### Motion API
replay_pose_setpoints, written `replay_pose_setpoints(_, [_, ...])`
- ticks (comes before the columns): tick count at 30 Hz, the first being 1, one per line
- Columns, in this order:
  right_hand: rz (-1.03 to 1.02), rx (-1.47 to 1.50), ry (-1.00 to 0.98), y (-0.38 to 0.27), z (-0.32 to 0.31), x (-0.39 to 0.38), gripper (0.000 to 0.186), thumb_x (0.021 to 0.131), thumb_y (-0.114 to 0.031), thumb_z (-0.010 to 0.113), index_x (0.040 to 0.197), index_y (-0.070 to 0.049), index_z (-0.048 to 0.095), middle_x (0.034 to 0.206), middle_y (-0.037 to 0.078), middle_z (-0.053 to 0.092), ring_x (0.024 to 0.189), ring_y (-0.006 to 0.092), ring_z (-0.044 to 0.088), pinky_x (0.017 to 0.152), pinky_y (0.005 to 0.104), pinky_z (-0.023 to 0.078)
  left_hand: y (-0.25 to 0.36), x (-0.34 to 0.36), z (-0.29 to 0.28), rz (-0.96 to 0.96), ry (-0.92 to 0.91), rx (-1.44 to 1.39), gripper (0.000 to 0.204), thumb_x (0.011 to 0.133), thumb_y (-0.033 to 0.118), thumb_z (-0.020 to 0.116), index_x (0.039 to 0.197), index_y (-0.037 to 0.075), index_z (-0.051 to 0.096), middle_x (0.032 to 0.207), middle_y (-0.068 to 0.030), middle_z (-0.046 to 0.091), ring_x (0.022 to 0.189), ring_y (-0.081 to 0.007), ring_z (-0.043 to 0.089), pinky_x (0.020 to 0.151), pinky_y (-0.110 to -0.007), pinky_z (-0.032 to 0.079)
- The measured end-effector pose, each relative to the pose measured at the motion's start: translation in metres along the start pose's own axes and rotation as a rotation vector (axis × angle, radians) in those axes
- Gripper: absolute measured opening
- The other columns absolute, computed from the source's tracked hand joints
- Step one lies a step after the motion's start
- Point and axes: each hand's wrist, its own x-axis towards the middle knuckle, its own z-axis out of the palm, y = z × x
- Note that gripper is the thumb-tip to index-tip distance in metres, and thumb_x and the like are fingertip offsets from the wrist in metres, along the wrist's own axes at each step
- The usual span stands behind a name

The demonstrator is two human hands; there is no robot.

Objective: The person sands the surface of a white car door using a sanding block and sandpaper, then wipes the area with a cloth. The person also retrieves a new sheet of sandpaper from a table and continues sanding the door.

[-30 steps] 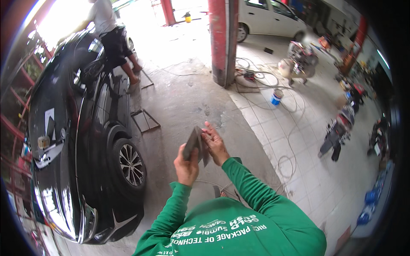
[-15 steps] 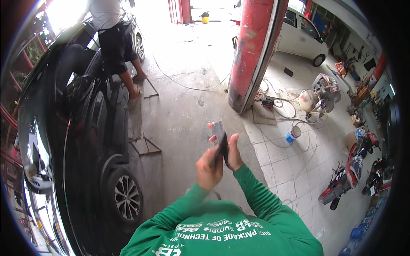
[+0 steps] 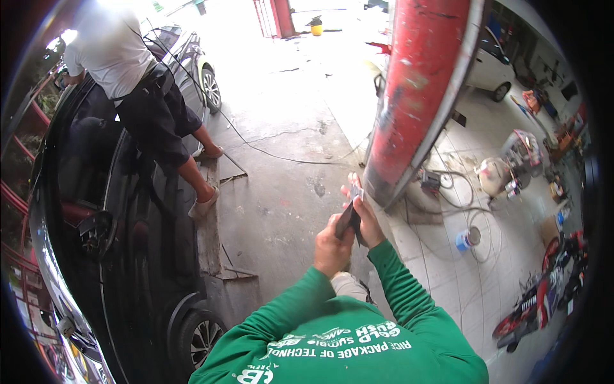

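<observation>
Both my hands are raised in front of my chest, close together. Between them is a thin, flat piece point(image 3: 346, 219), dark grey to black, with a lighter grey part near its top; it looks like a folded sheet, but its exact kind is unclear. My left hand point(image 3: 332, 247) is closed round its lower end. My right hand point(image 3: 369, 224) presses against its other side, thumb up and fingertips showing behind the grey part. Green sleeves cover both forearms.
A black car point(image 3: 134, 256) fills the left side. Another person point(image 3: 144, 96) stands beside it on a low metal-legged platform point(image 3: 210, 240). A red pillar point(image 3: 419, 96) rises ahead right, with hoses, a blue-and-white bucket point(image 3: 467, 239), an air compressor point(image 3: 495, 174) and a motorcycle point(image 3: 540, 307) beyond.
The view has shifted forward, so the pillar and the other person look nearer. My hands stay together on the flat piece. The other person now leans over the car.
</observation>
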Motion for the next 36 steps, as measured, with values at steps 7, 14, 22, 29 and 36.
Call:
replay_pose_setpoints(7, [0.419,0.092,-0.292,0.007,-0.022,0.186,0.091,0.097,-0.028,0.057,0.167,-0.003,0.004,0.170,0.017,0.016,0.152,0.0243,0.029,0.124,0.0351,0.022,-0.085,0.192,-0.032,-0.234,0.098,-0.025,0.035,0.091,0.011,0.067,0.126,0.004,0.066,0.100,-0.0170,0.077,0.096,-0.0249,0.076,0.084,-0.039,0.058])
replay_pose_setpoints(14, [0.295,0.405,0.019,0.035,-0.064,0.420,0.066,0.097,-0.040,0.052,0.152,-0.004,0.045,0.147,0.008,0.058,0.131,0.0268,0.057,0.096,0.0318,0.049,-0.105,0.349,0.003,0.083,0.084,0.158,0.028,0.091,-0.001,0.066,0.117,0.008,0.066,0.100,-0.0152,0.070,0.088,-0.0334,0.073,0.078,-0.039,0.057])
replay_pose_setpoints(22, [0.297,0.528,0.058,0.061,-0.088,0.614,0.061,0.097,-0.035,0.051,0.143,0.006,0.051,0.147,0.019,0.056,0.143,0.0265,0.049,0.118,0.0369,0.036,-0.213,0.597,-0.003,0.282,0.161,0.315,0.035,0.087,-0.001,0.064,0.120,0.009,0.064,0.097,-0.0125,0.071,0.089,-0.0327,0.071,0.076,-0.044,0.058])
replay_pose_setpoints(29, [0.192,0.408,0.146,0.046,-0.087,0.755,0.061,0.101,-0.035,0.049,0.149,0.003,0.047,0.148,0.014,0.057,0.138,0.0227,0.051,0.117,0.0354,0.037,-0.235,0.757,-0.015,0.202,0.189,0.149,0.029,0.090,0.000,0.062,0.117,0.009,0.065,0.095,-0.0150,0.069,0.085,-0.0385,0.070,0.072,-0.046,0.056])
replay_pose_setpoints(36, [0.196,0.301,0.119,0.074,-0.068,0.884,0.059,0.104,-0.037,0.048,0.151,-0.001,0.046,0.153,0.013,0.051,0.142,0.0226,0.046,0.117,0.0370,0.036,-0.270,0.890,-0.061,0.113,0.273,0.235,0.030,0.091,0.002,0.062,0.120,0.008,0.064,0.099,-0.0143,0.070,0.089,-0.0367,0.071,0.075,-0.046,0.057])
